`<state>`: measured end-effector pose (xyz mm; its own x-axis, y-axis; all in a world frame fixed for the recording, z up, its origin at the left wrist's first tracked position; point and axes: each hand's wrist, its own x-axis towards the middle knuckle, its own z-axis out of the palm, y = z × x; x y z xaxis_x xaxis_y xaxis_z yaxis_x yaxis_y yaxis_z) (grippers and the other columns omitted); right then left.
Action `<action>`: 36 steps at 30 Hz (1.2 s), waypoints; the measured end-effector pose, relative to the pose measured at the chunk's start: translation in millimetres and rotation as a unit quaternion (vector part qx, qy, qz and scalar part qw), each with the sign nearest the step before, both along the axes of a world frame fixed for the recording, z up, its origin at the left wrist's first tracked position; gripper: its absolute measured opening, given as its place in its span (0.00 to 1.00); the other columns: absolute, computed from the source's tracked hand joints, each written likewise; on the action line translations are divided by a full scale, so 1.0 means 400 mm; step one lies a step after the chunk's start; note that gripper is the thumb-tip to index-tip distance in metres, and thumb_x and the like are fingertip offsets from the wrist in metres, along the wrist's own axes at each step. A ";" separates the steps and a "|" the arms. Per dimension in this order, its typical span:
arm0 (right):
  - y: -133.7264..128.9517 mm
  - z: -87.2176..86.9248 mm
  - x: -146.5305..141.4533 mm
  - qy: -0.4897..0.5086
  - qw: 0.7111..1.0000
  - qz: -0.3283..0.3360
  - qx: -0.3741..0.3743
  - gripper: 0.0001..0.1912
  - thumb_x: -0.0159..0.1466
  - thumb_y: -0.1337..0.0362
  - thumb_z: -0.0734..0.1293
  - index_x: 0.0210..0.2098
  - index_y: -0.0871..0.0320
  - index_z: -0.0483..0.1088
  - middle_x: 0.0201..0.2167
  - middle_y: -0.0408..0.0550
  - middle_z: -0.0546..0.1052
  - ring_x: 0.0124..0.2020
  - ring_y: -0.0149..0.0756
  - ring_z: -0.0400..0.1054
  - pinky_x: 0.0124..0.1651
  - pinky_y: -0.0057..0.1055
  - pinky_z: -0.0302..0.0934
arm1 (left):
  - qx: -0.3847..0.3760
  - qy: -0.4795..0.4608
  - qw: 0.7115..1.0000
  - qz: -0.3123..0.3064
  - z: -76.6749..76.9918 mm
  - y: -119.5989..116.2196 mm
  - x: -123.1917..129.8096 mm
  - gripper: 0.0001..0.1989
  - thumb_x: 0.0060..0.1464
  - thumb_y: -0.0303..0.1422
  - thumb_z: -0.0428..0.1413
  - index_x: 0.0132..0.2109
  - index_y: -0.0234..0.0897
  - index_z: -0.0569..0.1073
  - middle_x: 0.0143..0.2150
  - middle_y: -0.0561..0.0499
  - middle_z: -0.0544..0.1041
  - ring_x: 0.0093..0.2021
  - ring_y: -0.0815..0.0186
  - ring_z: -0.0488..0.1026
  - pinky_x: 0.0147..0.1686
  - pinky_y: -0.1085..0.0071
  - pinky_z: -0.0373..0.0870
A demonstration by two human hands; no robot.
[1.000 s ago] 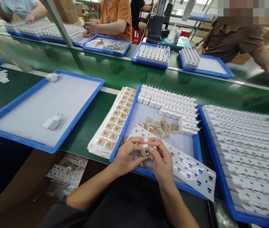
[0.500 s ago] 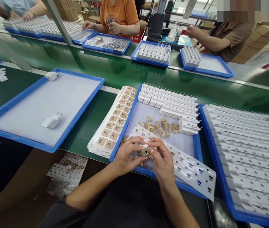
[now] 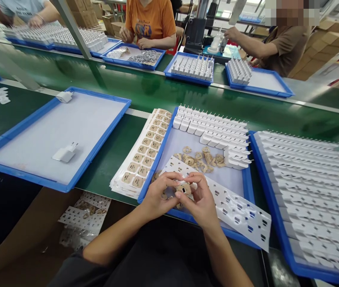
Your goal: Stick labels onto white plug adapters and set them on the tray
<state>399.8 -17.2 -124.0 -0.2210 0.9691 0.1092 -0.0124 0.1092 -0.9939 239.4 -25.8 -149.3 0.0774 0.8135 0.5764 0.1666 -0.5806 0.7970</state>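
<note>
Between my fingertips is a small white charger (image 3: 184, 189) with a brown sticker on the face toward me. My left hand (image 3: 160, 195) pinches it from the left, and my right hand (image 3: 201, 197) closes on it from the right. Beneath my hands a white perforated backing sheet (image 3: 238, 211) lies slanted across a blue-rimmed tray (image 3: 249, 185). Loose brown sticker pieces (image 3: 207, 157) are heaped behind my hands in that tray. White chargers (image 3: 214, 129) stand in rows at its back, prongs up. Left of the tray lies a stack of brown sticker sheets (image 3: 142, 159).
At left, a tray (image 3: 32, 139) holds two chargers; at right, another tray (image 3: 286, 239) is filled with charger rows. Discarded sheets (image 3: 85, 213) lie below the table edge. Across the green belt (image 3: 112, 83), several people work at more blue trays.
My right thumb has shifted left across the front of the charger, which has turned slightly. Across the belt, the person in orange has lowered their hands and the person in brown has moved an arm.
</note>
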 end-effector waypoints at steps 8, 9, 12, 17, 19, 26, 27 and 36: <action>0.006 -0.007 0.044 0.048 0.997 0.057 -0.033 0.12 0.67 0.61 0.67 0.48 0.47 0.77 0.47 0.49 0.68 0.52 0.41 0.67 0.50 0.36 0.68 | -0.060 -0.071 0.995 -0.036 -0.008 -0.002 -0.006 0.22 0.49 0.27 0.68 0.48 0.42 0.69 0.50 0.45 0.75 0.53 0.57 0.75 0.52 0.58 0.74; 0.006 -0.006 0.043 0.049 0.997 0.059 -0.031 0.12 0.67 0.62 0.67 0.49 0.47 0.77 0.47 0.49 0.68 0.52 0.41 0.67 0.49 0.35 0.69 | -0.065 -0.076 0.994 -0.038 -0.009 -0.002 -0.007 0.21 0.49 0.27 0.68 0.48 0.42 0.69 0.50 0.45 0.75 0.53 0.57 0.75 0.52 0.57 0.73; 0.007 0.002 0.040 0.056 0.995 0.078 -0.026 0.14 0.65 0.62 0.69 0.50 0.47 0.76 0.47 0.49 0.67 0.49 0.40 0.68 0.45 0.34 0.71 | -0.078 -0.089 0.992 -0.050 -0.009 -0.002 -0.006 0.20 0.50 0.26 0.67 0.47 0.41 0.69 0.50 0.45 0.75 0.53 0.57 0.75 0.52 0.58 0.74; 0.016 0.026 0.041 -0.021 0.998 0.052 0.030 0.11 0.67 0.64 0.67 0.48 0.48 0.76 0.45 0.48 0.71 0.46 0.37 0.70 0.41 0.30 0.70 | -0.045 -0.059 0.997 -0.038 0.002 0.000 -0.005 0.20 0.50 0.27 0.67 0.48 0.41 0.69 0.49 0.44 0.75 0.53 0.58 0.75 0.52 0.59 0.73; 0.018 0.042 0.041 -0.088 0.993 0.017 0.073 0.08 0.68 0.65 0.67 0.44 0.50 0.77 0.41 0.47 0.74 0.43 0.36 0.71 0.40 0.29 0.69 | -0.027 -0.041 0.998 -0.037 0.008 0.001 -0.004 0.20 0.51 0.27 0.66 0.48 0.40 0.69 0.50 0.44 0.75 0.52 0.59 0.75 0.52 0.60 0.73; 0.024 0.056 0.038 -0.262 0.917 -0.028 0.298 0.07 0.67 0.72 0.66 0.42 0.55 0.72 0.38 0.49 0.78 0.38 0.37 0.73 0.40 0.34 0.69 | -0.034 -0.021 0.999 -0.019 0.019 -0.002 -0.003 0.20 0.50 0.27 0.67 0.48 0.39 0.70 0.48 0.44 0.76 0.51 0.60 0.76 0.52 0.63 0.72; 0.022 0.051 0.040 -0.284 0.895 -0.033 0.344 0.09 0.67 0.73 0.66 0.44 0.55 0.72 0.39 0.50 0.78 0.39 0.39 0.73 0.41 0.35 0.69 | -0.046 -0.021 0.999 -0.015 0.021 -0.003 -0.003 0.20 0.49 0.27 0.67 0.48 0.39 0.70 0.48 0.44 0.76 0.51 0.60 0.76 0.51 0.63 0.72; -0.009 0.066 0.084 -0.239 0.893 -0.061 0.376 0.06 0.66 0.71 0.67 0.39 0.53 0.73 0.32 0.46 0.76 0.32 0.36 0.73 0.37 0.34 0.69 | -0.123 -0.032 0.991 0.030 0.019 -0.001 -0.004 0.18 0.51 0.30 0.66 0.47 0.39 0.69 0.48 0.45 0.77 0.50 0.60 0.75 0.50 0.63 0.71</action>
<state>433.3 -20.8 -97.7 -0.3153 0.6811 0.6609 0.4514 0.7202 -0.5269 237.8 -26.0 -141.7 -0.0053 0.9321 0.3623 0.1392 -0.3581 0.9233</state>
